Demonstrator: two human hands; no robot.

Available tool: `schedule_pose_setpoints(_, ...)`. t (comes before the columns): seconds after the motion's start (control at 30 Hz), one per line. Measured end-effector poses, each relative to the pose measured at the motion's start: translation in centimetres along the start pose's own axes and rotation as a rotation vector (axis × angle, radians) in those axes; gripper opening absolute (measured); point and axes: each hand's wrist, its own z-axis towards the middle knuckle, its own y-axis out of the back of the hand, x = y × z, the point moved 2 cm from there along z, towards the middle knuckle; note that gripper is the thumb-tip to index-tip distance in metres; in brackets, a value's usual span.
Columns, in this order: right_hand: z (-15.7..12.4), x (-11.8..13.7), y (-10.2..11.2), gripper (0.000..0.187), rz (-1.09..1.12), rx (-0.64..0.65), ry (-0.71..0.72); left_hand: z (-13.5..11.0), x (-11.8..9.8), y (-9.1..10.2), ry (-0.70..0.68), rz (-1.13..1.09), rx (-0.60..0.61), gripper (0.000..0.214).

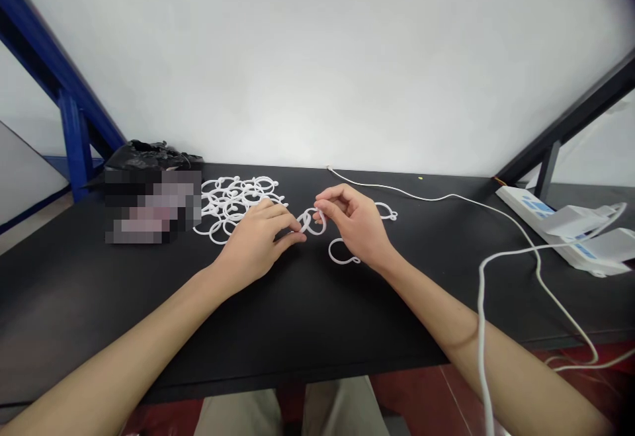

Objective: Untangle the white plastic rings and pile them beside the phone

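Note:
Over the middle of the black table, my left hand pinches a white plastic ring between thumb and fingertips. My right hand closes its thumb and index finger on another white ring, which meets or overlaps the first one; whether they are linked I cannot tell. Behind my left hand spreads a pile of similar white rings, each with a small round end. Below my right hand lies a single ring on the table, and one more ring shows just beyond the wrist side.
A black plastic bag lies at the back left beside a blurred-out patch. A white cable runs across the right side, passing in front of my right forearm. At the right edge sits a white power strip with plugged-in adapters. A pale wall rises behind the table.

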Motion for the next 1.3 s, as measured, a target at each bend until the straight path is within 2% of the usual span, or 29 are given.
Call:
schedule_pose_setpoints(0.23, -0.3, 0.3, -0.3, 0.01, 0.032, 0.069, -0.013, 0.2, -0.4, 0.9, 0.285, -0.269, -0.055, 0.014)
schedule_pose_setpoints(0.43, -0.5, 1.1, -0.6, 0.011, 0.093, 0.118, -0.035, 0.2, -0.3, 1.0, 0.423, -0.313, -0.075, 0.018)
schedule_pose_setpoints(0.6, -0.5, 1.1, -0.7, 0.012, 0.164, 0.12, -0.066, 0.2, -0.3, 0.6, 0.41, -0.403, -0.084, 0.031)
schedule_pose_setpoints(0.73, -0.5, 0.7, -0.5, 0.013, 0.194, 0.147, -0.094, 0.1, -0.5, 0.2, 0.387, -0.516, -0.019, 0.033)
schedule_pose_setpoints(0.8, -0.5, 0.5, -0.5, 0.013, 0.203, 0.162, -0.111, 0.1, -0.6, 0.1, 0.377, -0.496, 0.002, 0.032)
schedule_pose_setpoints(0.9, -0.4, 0.3, -0.5, 0.015, 0.218, 0.182, -0.145, 0.1, -0.9, 0.0, 0.377, -0.355, 0.027, 0.029)
schedule_pose_setpoints(1.03, -0.3, 0.4, -0.5, 0.018, 0.249, 0.176, -0.187, 0.1, -1.2, 0.1, 0.3, -0.217, 0.062, 0.034)
schedule_pose_setpoints(1.3, -0.2, 0.6, -0.2, 0.021, 0.359, 0.151, -0.207, -0.2, -0.9, 1.5, 0.214, -0.363, 0.19, 0.054)
